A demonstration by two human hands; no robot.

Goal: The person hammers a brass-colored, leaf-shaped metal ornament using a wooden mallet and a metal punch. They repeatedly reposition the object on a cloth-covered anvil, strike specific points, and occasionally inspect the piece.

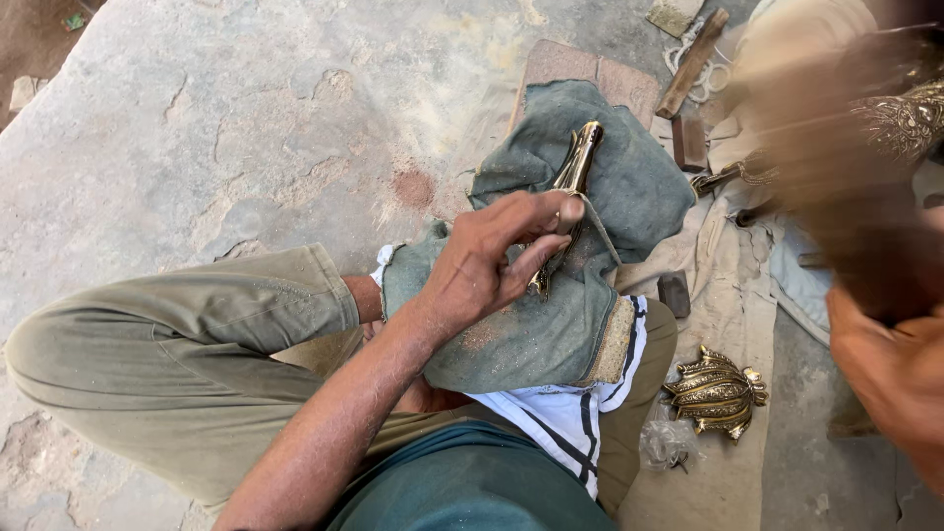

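My left hand (492,265) pinches the lower end of a slim, shiny brass piece (576,162). The piece lies on a dusty grey-green cloth (629,177) draped over my lap and knee. My thumb and fingers close around the brass where it meets a fold of the cloth. My right hand (890,379) is at the right edge, strongly motion-blurred, with a brown smear rising above it. What it holds is unclear. It is well apart from the brass piece.
I sit on rough stone ground (246,128) in olive trousers. A brass turtle-shaped ornament (716,393) lies by my right leg beside crumpled plastic (667,442). A wooden-handled tool (693,61), a small dark block (675,292) and an ornate brass part (905,123) are at the right.
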